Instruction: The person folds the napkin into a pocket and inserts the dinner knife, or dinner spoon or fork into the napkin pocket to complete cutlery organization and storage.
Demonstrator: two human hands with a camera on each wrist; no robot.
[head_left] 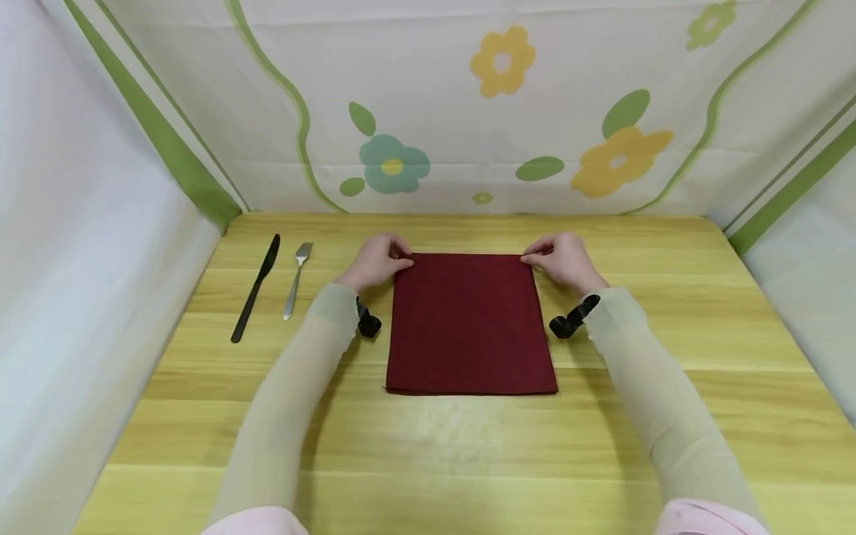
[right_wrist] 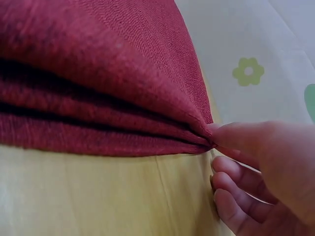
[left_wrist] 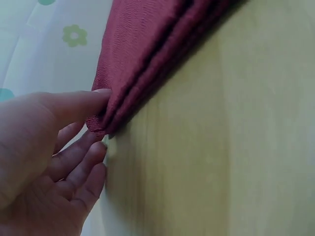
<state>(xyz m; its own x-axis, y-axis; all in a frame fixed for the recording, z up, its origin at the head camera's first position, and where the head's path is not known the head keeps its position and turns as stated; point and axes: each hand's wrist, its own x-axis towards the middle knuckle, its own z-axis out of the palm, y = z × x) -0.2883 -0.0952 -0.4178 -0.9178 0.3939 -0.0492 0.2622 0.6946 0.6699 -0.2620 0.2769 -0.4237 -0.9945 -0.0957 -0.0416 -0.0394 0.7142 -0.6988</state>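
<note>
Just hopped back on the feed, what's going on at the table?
A person's left hand and right hand each pinch a far corner of a folded dark red cloth on the wooden table. The wrist views show several layers at each pinched corner. Left of the cloth lie a black knife and a silver fork, touched by neither hand.

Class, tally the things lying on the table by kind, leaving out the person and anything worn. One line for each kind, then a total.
Knife: 1
Fork: 1
Cloth: 1
Total: 3
</note>
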